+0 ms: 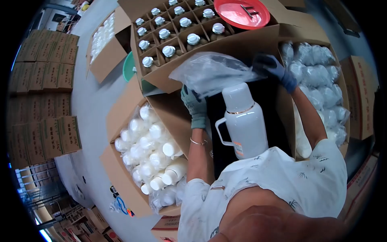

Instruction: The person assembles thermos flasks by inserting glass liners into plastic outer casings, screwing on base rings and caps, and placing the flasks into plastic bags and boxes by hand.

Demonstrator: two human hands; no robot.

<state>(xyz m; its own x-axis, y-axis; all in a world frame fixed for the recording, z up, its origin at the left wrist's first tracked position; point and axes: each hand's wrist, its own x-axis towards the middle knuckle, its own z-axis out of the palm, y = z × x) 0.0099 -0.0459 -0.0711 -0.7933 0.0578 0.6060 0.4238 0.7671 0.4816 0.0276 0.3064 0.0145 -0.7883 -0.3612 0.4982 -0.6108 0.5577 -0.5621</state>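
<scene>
Currently right hand point(269, 68) pinches clear bag point(213, 69), long axis toward left hand point(194, 103) (grip unclear); thermos point(246, 125) between, cap toward bag.

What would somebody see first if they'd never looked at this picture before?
Probably the big white jug in the middle, right by the person's white patterned shirt, with a shiny clear plastic bag just above it in the picture. Next, maybe the bright red dish at the top, over a corner of the cardboard box full of capped bottles.
</scene>
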